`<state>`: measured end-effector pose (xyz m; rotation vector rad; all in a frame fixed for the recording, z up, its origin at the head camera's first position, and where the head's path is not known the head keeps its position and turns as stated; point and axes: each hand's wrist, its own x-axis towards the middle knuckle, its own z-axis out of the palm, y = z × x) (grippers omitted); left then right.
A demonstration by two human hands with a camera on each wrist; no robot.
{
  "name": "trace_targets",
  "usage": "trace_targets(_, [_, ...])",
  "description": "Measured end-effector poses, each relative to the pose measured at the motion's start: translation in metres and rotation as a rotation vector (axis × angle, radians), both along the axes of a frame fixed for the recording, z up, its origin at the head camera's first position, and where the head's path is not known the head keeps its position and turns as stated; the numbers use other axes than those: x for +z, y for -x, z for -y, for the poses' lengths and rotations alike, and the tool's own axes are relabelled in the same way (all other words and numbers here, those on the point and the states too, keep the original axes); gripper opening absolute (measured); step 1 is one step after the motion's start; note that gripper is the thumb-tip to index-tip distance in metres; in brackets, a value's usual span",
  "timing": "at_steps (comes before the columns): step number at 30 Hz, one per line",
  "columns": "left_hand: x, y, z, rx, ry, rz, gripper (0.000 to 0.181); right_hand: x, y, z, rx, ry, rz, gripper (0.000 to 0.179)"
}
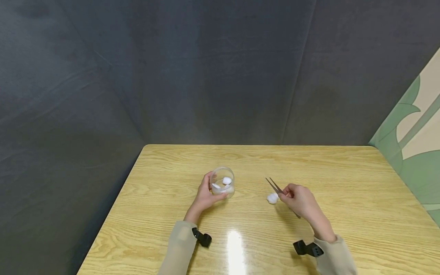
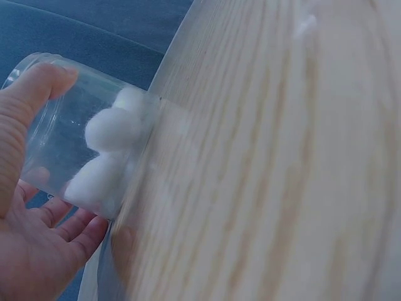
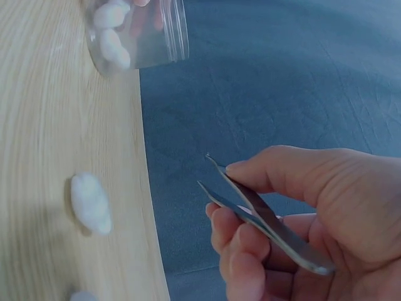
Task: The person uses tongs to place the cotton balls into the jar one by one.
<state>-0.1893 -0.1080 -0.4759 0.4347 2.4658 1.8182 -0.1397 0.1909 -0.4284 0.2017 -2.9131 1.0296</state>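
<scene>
My left hand (image 1: 205, 196) holds a clear jar (image 1: 217, 176) that stands upright on the table, thumb on the near side and fingers around the far side. Several white cotton balls (image 2: 113, 132) lie at the bottom of the jar. Between thumb and fingers, my right hand (image 1: 300, 199) pinches metal tweezers (image 3: 269, 227). Their two tips stand apart with nothing between them. Below the tweezers a loose cotton ball (image 3: 91, 204) rests on the table, and part of another white piece (image 3: 83, 296) shows at the lower edge of the right wrist view.
The light wooden table (image 1: 172, 160) ends at a dark fabric screen (image 1: 220, 76) behind and to the left. A wall with green leaf shapes (image 1: 417, 168) borders the right side. Black cameras (image 1: 205, 240) are strapped to both wrists.
</scene>
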Motion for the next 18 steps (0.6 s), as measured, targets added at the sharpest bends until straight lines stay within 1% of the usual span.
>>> trace_targets(6, [-0.001,-0.001,0.001,-0.003,0.002,0.001,0.078,-0.002,-0.001,-0.006,-0.002,0.007,0.006,0.012])
trace_targets(9, [-0.001,-0.001,0.001,-0.002,0.001,0.003,0.078,-0.006,-0.002,-0.009,-0.001,0.023,-0.021,0.012])
trace_targets(10, [0.000,-0.001,0.001,-0.001,0.001,0.004,0.078,-0.008,-0.002,-0.009,-0.001,0.024,-0.045,0.014])
trace_targets(13, [-0.001,-0.001,0.001,0.001,0.000,0.004,0.078,-0.011,-0.003,-0.012,0.004,0.028,-0.064,0.014])
trace_targets(16, [-0.001,-0.001,0.001,0.001,0.002,0.007,0.078,-0.009,-0.004,-0.013,0.007,0.014,-0.051,0.014])
trace_targets(18, [-0.001,0.000,0.001,0.003,0.001,0.010,0.078,-0.007,-0.005,-0.014,0.007,0.003,-0.018,0.012])
